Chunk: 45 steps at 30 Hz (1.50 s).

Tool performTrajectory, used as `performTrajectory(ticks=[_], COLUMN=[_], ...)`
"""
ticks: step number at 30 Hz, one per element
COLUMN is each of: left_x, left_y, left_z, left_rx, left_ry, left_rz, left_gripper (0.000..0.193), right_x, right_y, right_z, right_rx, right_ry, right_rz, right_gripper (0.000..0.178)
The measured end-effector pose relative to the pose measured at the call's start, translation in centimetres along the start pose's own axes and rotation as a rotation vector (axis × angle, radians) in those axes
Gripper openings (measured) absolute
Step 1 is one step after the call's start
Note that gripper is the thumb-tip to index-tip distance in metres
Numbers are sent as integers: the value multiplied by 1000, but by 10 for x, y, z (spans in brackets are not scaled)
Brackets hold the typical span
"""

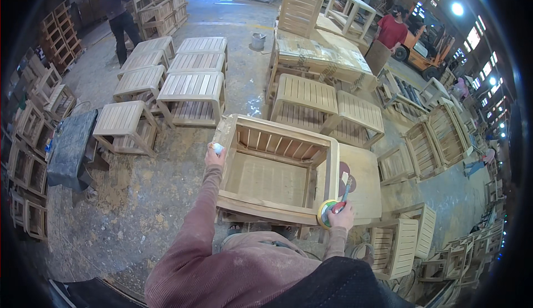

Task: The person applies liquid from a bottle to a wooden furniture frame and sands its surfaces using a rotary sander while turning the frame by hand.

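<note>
Stained, patchy concrete floor (pixel 139 208) spreads through the workshop where we stand, looking down over a large open wooden frame (pixel 266 208) set right in front of our body. Our left hand (pixel 214 157) is at the frame's left edge, its fingers closed around a small whitish object (pixel 219 149) that we cannot identify. Our right hand (pixel 341 216), at the near right corner, grips a slim tool (pixel 347 190) with red and blue-grey parts, pointing away from us. Just beside those fingers sits a yellow-and-green ring-shaped item (pixel 323 215); we cannot tell whether it is a tape roll or a tin, nor whether the hand holds it too. Within the frame we see a slatted inner wall (pixel 283 144) on the far side and a flat panel (pixel 266 180) below. Against its right side lies a pale board (pixel 363 161) marked with a dark brown patch. Farther out, slatted stools (pixel 191 81) stand in rows at left, and more slatted pieces (pixel 305 94) sit ahead, before a cluttered table (pixel 316 46). Beyond these we notice a grey bucket (pixel 259 41), a person in red (pixel 393 30) and an orange forklift (pixel 420 51).
</note>
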<state>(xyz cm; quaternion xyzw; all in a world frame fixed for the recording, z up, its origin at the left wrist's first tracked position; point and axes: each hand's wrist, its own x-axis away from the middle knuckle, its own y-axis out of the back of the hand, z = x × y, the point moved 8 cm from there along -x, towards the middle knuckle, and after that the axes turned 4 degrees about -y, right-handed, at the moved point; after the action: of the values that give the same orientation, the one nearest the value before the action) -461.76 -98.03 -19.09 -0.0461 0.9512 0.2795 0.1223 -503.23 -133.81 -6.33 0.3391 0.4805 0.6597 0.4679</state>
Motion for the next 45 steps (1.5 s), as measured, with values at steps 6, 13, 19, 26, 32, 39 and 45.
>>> performTrajectory(ticks=[6, 13, 19, 26, 32, 39, 45], left_x=[0, -2, -1, 2, -2, -6, 0], left_y=[1, -3, -1, 2, -5, -11, -2], left_z=[-1, -1, -1, -3, 9, -1, -6], left_rx=[-8, -32, -39, 5, -61, -70, -34], left_ry=[0, -5, 22, -4, 4, 16, -35], left_rz=[3, 10, 15, -5, -11, 36, -6], left_gripper=[48, 49, 45, 44, 46, 46, 44], right_x=[-3, -5, -3, -2, -7, -13, -14], right_y=[-3, -3, 2, -3, -7, -1, -9], right_z=[-1, -2, 3, -1, -4, -1, -4], right_rx=[0, 3, -3, 14, -6, -54, -36], right_ry=[3, 7, 13, 8, 25, 12, 47], right_rz=[25, 6, 16, 22, -20, -29, -37], right_gripper=[68, 68, 68, 69, 69, 66, 65])
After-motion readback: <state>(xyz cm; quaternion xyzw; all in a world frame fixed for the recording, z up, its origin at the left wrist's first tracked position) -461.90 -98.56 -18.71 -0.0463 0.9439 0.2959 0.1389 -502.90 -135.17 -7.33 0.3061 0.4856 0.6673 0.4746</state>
